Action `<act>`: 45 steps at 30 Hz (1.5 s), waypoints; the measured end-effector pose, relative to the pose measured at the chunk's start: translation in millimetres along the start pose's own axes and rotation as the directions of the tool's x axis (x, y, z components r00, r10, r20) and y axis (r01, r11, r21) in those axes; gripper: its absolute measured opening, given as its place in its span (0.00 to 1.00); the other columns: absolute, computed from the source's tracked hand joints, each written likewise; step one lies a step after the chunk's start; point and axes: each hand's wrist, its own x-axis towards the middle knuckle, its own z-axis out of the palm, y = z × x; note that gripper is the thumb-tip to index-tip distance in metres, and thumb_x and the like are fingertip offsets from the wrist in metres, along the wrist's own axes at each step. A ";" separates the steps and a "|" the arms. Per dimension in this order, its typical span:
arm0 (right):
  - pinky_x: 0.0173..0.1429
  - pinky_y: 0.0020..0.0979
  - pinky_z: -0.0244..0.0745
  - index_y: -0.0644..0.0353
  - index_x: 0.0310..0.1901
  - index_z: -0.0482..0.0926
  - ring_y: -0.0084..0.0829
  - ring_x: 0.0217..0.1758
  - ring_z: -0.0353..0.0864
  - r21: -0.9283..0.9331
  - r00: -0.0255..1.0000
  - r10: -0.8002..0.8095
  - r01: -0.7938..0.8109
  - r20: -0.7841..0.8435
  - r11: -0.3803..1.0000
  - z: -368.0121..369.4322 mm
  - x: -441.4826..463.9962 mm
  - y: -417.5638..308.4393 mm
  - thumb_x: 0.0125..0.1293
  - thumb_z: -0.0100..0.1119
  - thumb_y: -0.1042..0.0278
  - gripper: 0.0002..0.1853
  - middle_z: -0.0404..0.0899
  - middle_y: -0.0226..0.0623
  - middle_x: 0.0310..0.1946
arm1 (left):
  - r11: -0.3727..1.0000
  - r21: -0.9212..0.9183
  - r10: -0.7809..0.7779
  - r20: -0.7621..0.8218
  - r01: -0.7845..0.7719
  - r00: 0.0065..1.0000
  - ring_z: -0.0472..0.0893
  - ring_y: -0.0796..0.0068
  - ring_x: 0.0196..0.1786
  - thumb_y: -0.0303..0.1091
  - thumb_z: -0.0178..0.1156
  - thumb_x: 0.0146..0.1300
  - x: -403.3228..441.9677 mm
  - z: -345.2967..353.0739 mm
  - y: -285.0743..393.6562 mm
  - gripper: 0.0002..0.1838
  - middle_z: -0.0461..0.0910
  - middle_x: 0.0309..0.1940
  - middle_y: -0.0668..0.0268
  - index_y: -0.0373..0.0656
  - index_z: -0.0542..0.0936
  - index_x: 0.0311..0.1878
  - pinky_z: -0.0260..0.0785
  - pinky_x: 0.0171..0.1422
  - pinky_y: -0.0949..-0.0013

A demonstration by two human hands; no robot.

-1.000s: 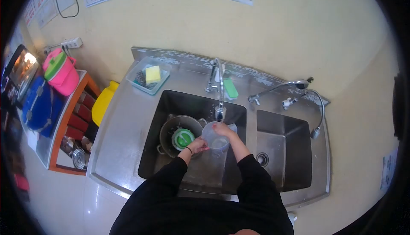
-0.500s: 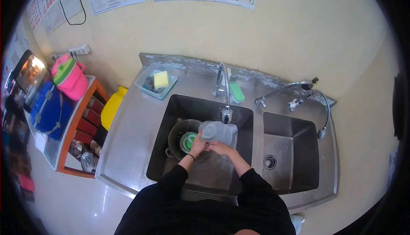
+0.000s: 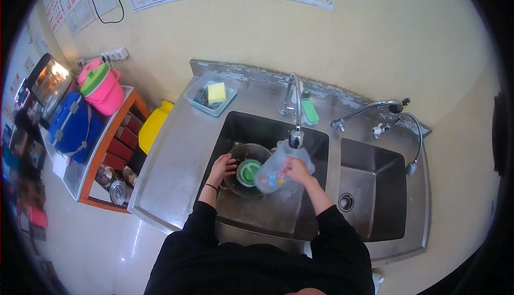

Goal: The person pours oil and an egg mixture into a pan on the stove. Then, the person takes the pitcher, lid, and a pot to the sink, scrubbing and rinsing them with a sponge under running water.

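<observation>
A clear plastic pitcher [image 3: 276,165] with a coloured pattern is tilted beneath the tap head [image 3: 296,138] over the left sink. My right hand [image 3: 296,170] is closed on it at its right side. To the left, my left hand [image 3: 221,169] is off the pitcher, its fingers apart and holding nothing, above the left rim of a metal pot [image 3: 232,184]. Inside the pot lies a green and white round item [image 3: 248,173]. Water seems to splash in the sink below the pitcher.
A tray [image 3: 227,103] with a yellow sponge [image 3: 217,92] and a scourer stands at the back left. Behind the sink lies a green item [image 3: 309,111]. The right sink [image 3: 375,188] has two taps behind it. A side shelf with buckets stands left.
My left hand has let go of the pitcher and moved left. The pitcher has tipped over in my right hand, which has shifted its grip. The camera view has shifted.
</observation>
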 end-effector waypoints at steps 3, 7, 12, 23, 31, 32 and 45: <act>0.31 0.33 0.68 0.60 0.22 0.70 0.35 0.25 0.76 -0.232 0.994 -0.032 0.006 -0.108 0.973 0.8 0.5 -14.1 0.42 0.59 0.70 0.08 0.75 0.38 0.20 | 0.999 -0.030 -0.019 -0.009 0.019 1.000 0.74 0.70 0.40 0.45 0.45 0.59 -7.8 -8.4 -6.2 0.20 0.72 0.43 0.62 0.44 0.66 0.51 0.69 0.40 0.66; 0.32 0.37 0.69 0.60 0.24 0.71 0.40 0.27 0.76 -0.036 1.000 0.007 -0.007 -0.017 0.999 9.9 31.1 36.8 0.42 0.58 0.67 0.08 0.75 0.40 0.21 | 0.999 0.024 -0.048 0.017 0.048 0.999 0.74 0.69 0.42 0.44 0.45 0.60 -14.0 -6.7 -13.8 0.20 0.72 0.44 0.61 0.44 0.65 0.51 0.69 0.41 0.64; 0.33 0.39 0.68 0.58 0.25 0.71 0.42 0.29 0.75 -0.168 0.994 -0.060 0.044 -0.093 0.985 10.4 31.4 15.3 0.43 0.59 0.64 0.10 0.75 0.42 0.22 | 0.995 0.048 -0.092 0.023 0.091 0.995 0.74 0.70 0.41 0.44 0.46 0.59 -18.4 -0.5 -22.7 0.19 0.72 0.43 0.62 0.44 0.67 0.50 0.70 0.41 0.63; 0.25 0.33 0.70 0.62 0.28 0.72 0.38 0.22 0.77 0.317 0.959 0.214 -0.148 -0.185 0.937 14.4 35.8 19.7 0.48 0.52 0.71 0.06 0.76 0.43 0.20 | 0.976 0.115 -0.185 -0.022 0.186 0.982 0.73 0.70 0.41 0.46 0.47 0.58 -13.4 -1.0 -46.3 0.21 0.72 0.42 0.64 0.43 0.68 0.50 0.66 0.44 0.61; 0.19 0.26 0.66 0.62 0.33 0.72 0.28 0.17 0.72 0.988 0.792 0.594 -0.153 0.139 -0.027 48.4 -6.4 80.5 0.57 0.49 0.62 0.11 0.76 0.40 0.22 | 0.831 0.502 -0.274 -0.004 0.239 0.962 0.70 0.73 0.40 0.60 0.51 0.50 -21.2 33.7 -37.3 0.35 0.71 0.40 0.64 0.39 0.68 0.51 0.60 0.43 0.69; 0.15 0.25 0.64 0.62 0.34 0.71 0.28 0.13 0.69 0.976 0.779 0.592 -0.118 0.206 -0.184 58.6 -9.6 81.4 0.57 0.50 0.60 0.13 0.74 0.37 0.19 | 0.852 0.491 -0.236 0.048 0.182 0.971 0.70 0.73 0.38 0.60 0.52 0.50 -16.5 37.6 -40.0 0.35 0.71 0.38 0.64 0.36 0.69 0.49 0.61 0.41 0.70; 0.09 0.15 0.51 0.47 0.26 0.66 0.16 0.06 0.51 0.846 0.594 0.686 0.018 0.420 -0.533 128.8 -56.7 141.9 0.52 0.48 0.36 0.21 0.53 0.20 0.07 | 0.674 0.506 0.376 0.392 -0.538 0.839 0.73 0.61 0.42 0.43 0.54 0.54 44.0 140.6 -52.4 0.18 0.74 0.35 0.54 0.37 0.70 0.41 0.64 0.46 0.65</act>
